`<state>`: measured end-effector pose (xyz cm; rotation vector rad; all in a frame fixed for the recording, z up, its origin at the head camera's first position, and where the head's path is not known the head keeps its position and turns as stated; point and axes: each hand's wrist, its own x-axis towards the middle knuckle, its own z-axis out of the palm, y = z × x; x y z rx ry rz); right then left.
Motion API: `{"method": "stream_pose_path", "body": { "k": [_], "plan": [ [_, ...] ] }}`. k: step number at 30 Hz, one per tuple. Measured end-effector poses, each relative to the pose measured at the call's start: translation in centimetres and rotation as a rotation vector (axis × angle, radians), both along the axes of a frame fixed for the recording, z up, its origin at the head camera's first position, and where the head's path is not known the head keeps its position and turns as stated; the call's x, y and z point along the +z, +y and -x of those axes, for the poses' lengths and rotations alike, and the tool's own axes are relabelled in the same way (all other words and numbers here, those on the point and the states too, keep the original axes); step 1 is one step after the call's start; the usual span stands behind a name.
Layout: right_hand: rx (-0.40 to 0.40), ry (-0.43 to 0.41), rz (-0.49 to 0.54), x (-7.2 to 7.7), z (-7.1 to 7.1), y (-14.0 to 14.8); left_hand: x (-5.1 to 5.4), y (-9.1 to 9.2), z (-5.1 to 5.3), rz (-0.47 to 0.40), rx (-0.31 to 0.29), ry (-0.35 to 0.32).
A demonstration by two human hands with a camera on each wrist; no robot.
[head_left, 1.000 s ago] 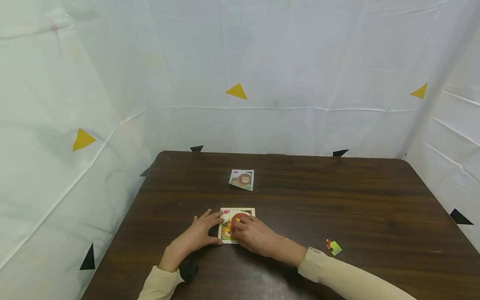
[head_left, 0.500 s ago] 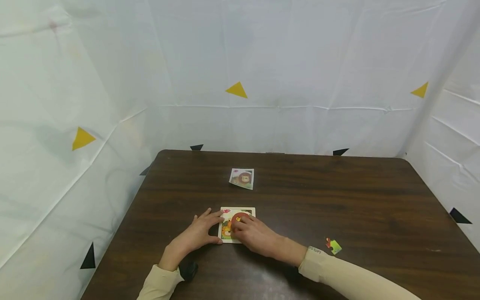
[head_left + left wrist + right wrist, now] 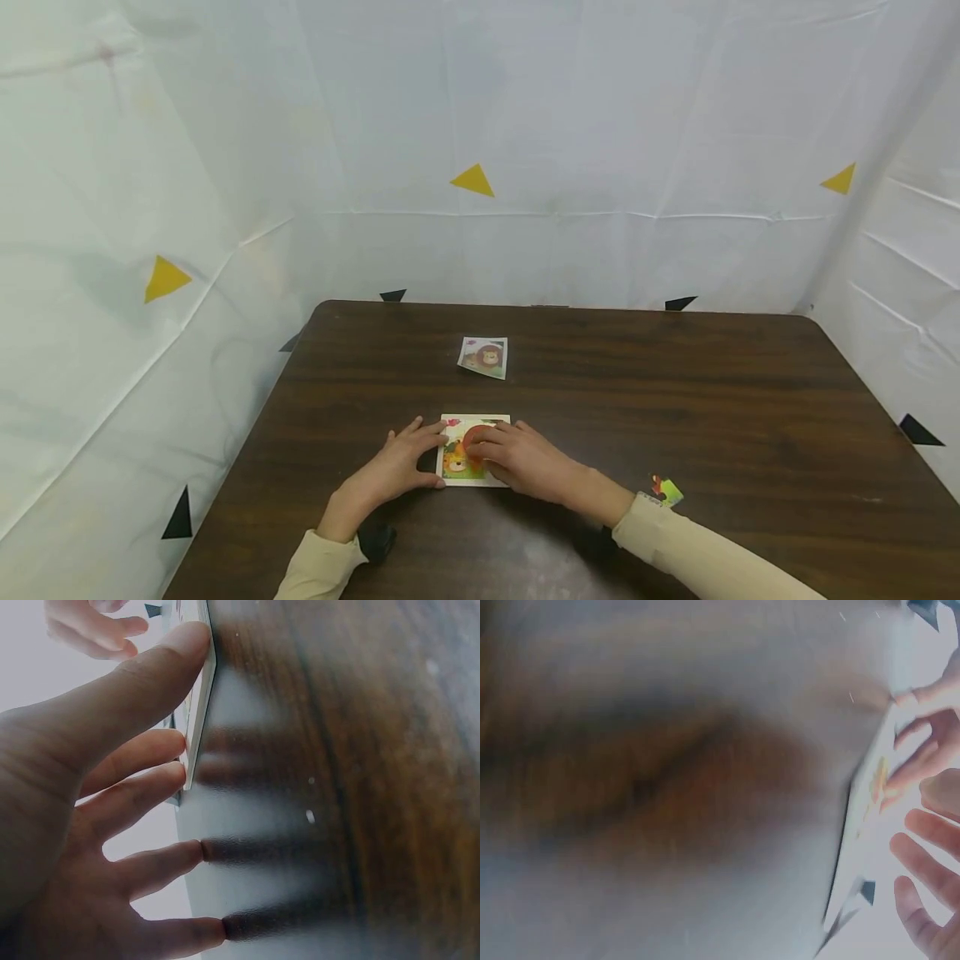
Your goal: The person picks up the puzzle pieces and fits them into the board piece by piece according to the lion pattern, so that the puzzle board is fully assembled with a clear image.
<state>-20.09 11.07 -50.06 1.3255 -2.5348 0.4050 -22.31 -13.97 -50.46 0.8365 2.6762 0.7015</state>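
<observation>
A small jigsaw puzzle (image 3: 463,469) with a pale border lies flat in front of me, showing an orange animal and part of a red-brown round shape. Along its left edge rests my left hand (image 3: 393,467), thumb at the near corner and straight, spread fingers by the far one. In the left wrist view the thumb (image 3: 161,671) lies on the board's edge and two fingertips touch its side. My right hand (image 3: 528,460) is over the board's right part and hides it. The right wrist view shows its fingers (image 3: 926,862) apart, loosely bent, with nothing between them.
A loose green and red puzzle piece (image 3: 667,491) lies to the right, by the right sleeve (image 3: 660,533). Farther back is a lion picture card (image 3: 483,357) with a lifted corner. White sheeting (image 3: 570,108) stands behind the dark wooden table (image 3: 675,392).
My right hand has shifted right and its fingers have loosened, so more of the puzzle's lower part shows. The right sleeve now comes close to the loose piece. My left hand stays put.
</observation>
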Motion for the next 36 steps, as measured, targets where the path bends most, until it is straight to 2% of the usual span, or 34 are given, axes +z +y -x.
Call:
{"method": "stream_pose_path", "body": {
  "k": [7,16,28,36],
  "plan": [
    [-0.110,-0.081,0.020,0.4,0.9,2.1,0.0,0.1,0.0,0.026,0.013,-0.007],
    [-0.211,-0.055,0.067,0.7,1.2,5.5,-0.4,0.1,0.0,-0.001,0.017,0.006],
    [-0.385,-0.064,0.074,0.9,-0.5,12.8,-0.4,0.1,0.0,-0.009,0.019,0.013],
    [-0.467,-0.057,0.065,1.1,-1.7,16.0,-0.3,0.2,-0.2,-0.002,0.031,0.010]
  ]
}}
